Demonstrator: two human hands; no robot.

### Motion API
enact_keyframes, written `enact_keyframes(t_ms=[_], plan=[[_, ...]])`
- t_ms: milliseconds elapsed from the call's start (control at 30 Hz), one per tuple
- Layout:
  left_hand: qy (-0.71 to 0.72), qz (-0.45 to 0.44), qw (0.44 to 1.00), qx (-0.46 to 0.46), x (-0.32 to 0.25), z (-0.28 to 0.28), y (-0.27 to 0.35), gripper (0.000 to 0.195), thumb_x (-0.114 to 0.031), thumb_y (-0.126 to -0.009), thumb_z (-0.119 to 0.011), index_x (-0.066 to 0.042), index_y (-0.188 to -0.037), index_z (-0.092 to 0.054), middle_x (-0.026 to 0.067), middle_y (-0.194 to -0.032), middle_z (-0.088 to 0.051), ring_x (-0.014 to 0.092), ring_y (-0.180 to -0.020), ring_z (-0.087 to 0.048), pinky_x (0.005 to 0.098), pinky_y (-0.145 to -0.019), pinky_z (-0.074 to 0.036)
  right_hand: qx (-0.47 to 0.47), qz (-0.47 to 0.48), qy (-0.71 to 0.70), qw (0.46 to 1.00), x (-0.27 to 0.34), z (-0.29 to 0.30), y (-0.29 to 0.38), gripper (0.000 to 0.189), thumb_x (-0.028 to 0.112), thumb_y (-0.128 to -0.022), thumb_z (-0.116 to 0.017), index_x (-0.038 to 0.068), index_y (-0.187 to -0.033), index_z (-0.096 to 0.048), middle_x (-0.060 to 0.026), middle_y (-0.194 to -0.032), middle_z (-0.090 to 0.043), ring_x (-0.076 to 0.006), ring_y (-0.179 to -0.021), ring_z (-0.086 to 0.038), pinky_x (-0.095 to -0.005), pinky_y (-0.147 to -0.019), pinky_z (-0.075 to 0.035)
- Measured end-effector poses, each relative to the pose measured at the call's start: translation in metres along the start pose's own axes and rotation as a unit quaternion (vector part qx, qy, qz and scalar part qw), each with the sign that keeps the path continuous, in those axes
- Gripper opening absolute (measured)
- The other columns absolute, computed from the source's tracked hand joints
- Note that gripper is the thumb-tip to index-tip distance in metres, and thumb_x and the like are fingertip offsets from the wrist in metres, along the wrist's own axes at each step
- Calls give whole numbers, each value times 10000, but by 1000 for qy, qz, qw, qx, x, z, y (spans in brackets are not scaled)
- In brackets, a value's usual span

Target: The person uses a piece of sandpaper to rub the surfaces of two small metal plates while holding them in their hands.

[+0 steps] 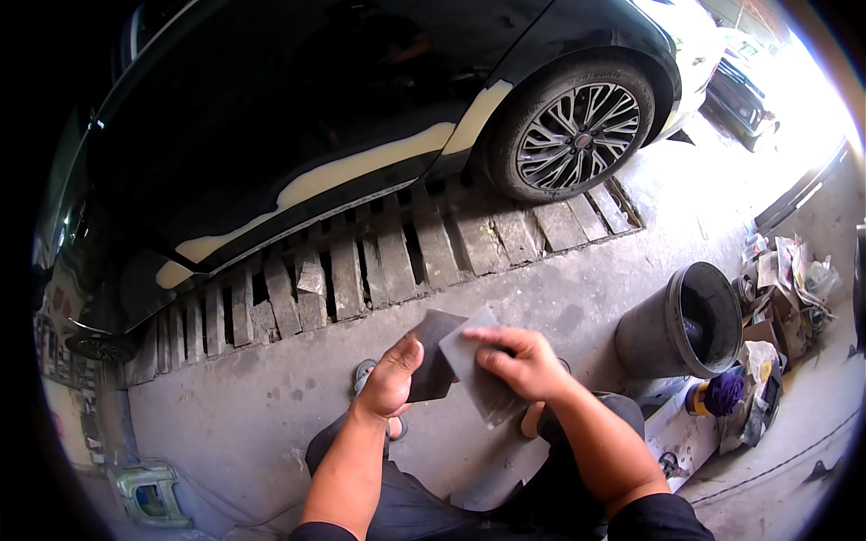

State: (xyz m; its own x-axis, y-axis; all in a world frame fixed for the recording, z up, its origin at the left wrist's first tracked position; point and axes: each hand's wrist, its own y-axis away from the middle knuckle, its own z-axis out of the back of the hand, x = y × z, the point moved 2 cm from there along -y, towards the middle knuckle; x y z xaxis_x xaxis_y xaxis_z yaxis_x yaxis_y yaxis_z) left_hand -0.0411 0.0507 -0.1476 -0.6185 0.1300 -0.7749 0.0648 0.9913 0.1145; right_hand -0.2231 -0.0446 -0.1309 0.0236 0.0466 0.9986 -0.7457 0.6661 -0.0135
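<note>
My left hand grips a dark, flat rectangular plate by its left side, thumb on top. In my right hand is a translucent grey flat sheet, perhaps a plastic spreader, with fingers spread along its upper edge. The sheet overlaps the plate's right side; whether they touch, I cannot tell. Beyond both hands stands a black car. Beige filler runs in a smooth-edged band along its lower door and up to the rear wheel arch.
Slatted boards with gaps cover a pit beneath the car's side, near the wheel. To the right are a dark bucket, a tin with purple cloth and piled clutter. A green plastic stool sits at lower left.
</note>
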Motion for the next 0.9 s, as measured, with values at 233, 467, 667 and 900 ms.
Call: enact_keyframes(t_ms=[233, 467, 667, 900], plan=[[45, 102, 992, 61, -2, 6, 7, 465, -285, -957, -541, -15, -1329, -471, 117, -1212, -597, 238, -1023, -623, 380, -915, -487, -132, 13, -150, 980, 11, 53, -5, 260, 60, -897, -585, 15, -1153, -600, -13, -1081, -621, -88, -989, -554, -247, -886, -440], [-163, 69, 984, -17, 3, 8, -3, 277, -252, -936, -607, -23, -1086, -655, -7, -1011, -662, 85, -901, -591, 239, -829, -451, -57, 5, 72, 996, 10, 50, 0, 187, 163, -895, -607, 0, -984, -627, -37, -907, -587, -127, -853, -545, -276, -761, -447], [-316, 136, 939, 7, 2, 10, -9, 249, -207, -913, -626, 14, -1021, -665, 11, -966, -668, 70, -891, -578, 245, -800, -453, -20, 57, 188, 980, 14, 11, -14, 235, 229, -881, -635, -3, -911, -613, -147, -824, -577, -272, -756, -585, -345, -675, -468], [-297, 33, 954, -22, -2, 10, -8, 235, -209, -937, -604, 10, -1000, -663, -30, -863, -637, 44, -821, -537, 211, -740, -432, -49, 2, 180, 982, 12, 6, -6, 173, 162, -873, -644, -6, -865, -600, -130, -784, -575, -230, -680, -556, -318, -622, -448]])
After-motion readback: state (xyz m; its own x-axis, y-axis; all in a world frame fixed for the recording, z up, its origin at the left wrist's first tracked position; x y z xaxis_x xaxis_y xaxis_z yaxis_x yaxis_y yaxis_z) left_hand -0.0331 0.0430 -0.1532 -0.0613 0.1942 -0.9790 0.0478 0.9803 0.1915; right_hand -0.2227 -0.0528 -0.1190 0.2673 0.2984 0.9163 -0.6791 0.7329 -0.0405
